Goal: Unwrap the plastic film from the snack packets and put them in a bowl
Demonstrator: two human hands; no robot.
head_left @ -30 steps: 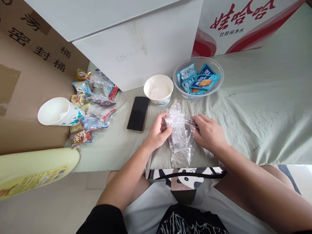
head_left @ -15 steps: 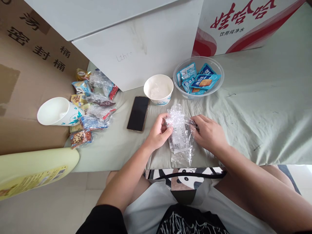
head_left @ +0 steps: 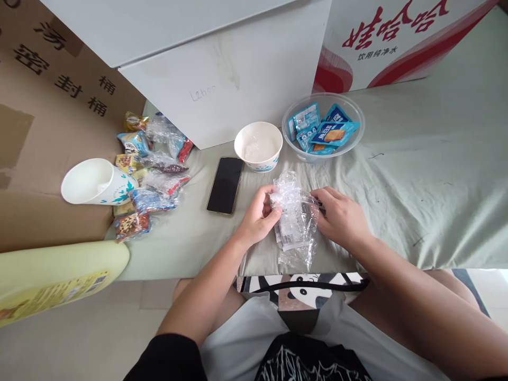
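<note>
Between my hands, near the cloth's front edge, lies a crinkled clear plastic wrapper (head_left: pixel 296 211) with a white packet (head_left: pixel 289 241) bearing a barcode under or inside it; which, I cannot tell. The thumb and fingers of my left hand (head_left: pixel 260 214) pinch the wrapper's left side. My right hand (head_left: pixel 337 214) is closed at its right side, gripping a bit of the clear film, with its fingertips partly hidden. Just beyond them stands a white paper bowl (head_left: pixel 260 164) with clear plastic inside. To its right is a clear plastic bowl (head_left: pixel 355 151) containing several blue snack packets (head_left: pixel 333 132).
A black phone (head_left: pixel 224 185) lies left of my hands. Several wrapped snacks (head_left: pixel 153 182) are heaped farther left, beside a tipped paper cup (head_left: pixel 89 180). White boxes (head_left: pixel 238 90) and a brown carton (head_left: pixel 51 137) stand behind. A pale yellow container (head_left: pixel 59 280) sits front left.
</note>
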